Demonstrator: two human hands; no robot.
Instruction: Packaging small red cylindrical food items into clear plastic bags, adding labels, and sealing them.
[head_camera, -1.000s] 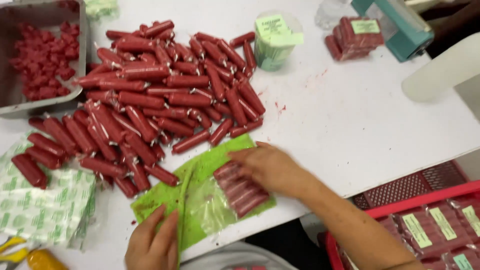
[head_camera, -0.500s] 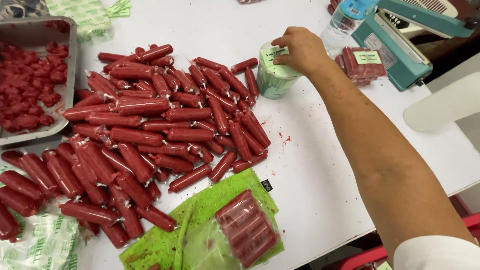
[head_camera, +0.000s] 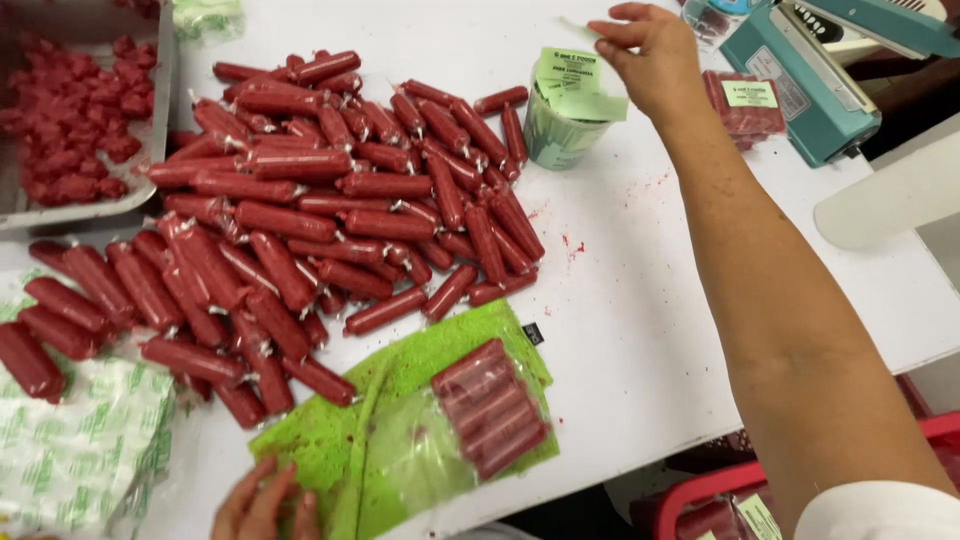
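My right hand (head_camera: 655, 65) reaches over the far side of the table, just past a pale green cup (head_camera: 548, 138) stuffed with green labels. Its fingertips pinch a thin pale label slip (head_camera: 578, 27). My left hand (head_camera: 262, 508) lies at the near table edge with fingers spread on the corner of a green plastic bag (head_camera: 395, 375). Inside the bag's clear part sits a row of red sausages (head_camera: 492, 408). A big pile of loose red sausages (head_camera: 330, 205) covers the table to the left of the cup.
A teal heat sealer (head_camera: 800, 85) stands at the far right with a labelled sealed sausage pack (head_camera: 745, 105) beside it. A metal tray (head_camera: 166, 120) of red pieces is far left. Green-and-white printed bags (head_camera: 70, 455) lie near left. A red basket (head_camera: 690, 495) sits below the table edge.
My right hand left the bagged sausages, went to the label cup and now lifts away from it with a slip. My left hand stayed at the bag's corner.
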